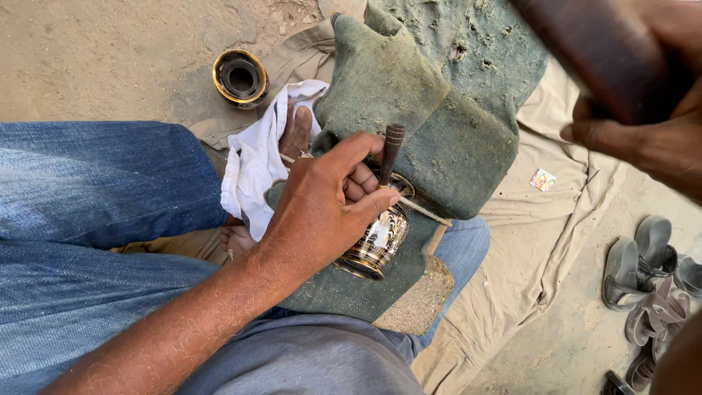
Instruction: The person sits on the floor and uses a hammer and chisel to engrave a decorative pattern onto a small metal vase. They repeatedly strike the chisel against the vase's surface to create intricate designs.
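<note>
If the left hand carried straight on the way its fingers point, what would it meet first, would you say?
Probably the green cloth just beyond the engraved metal cup and tool the left hand grips; depth is unclear.

Engraved metal cup (374, 243): shiny brass-and-silver, dark patterned band around the wall, lying tilted on its side on green padding near centre, flared rim toward the near side. Dark wooden-handled tool (390, 152): slender, ribbed top, standing nearly upright, lower end against the cup's upper part.
</note>
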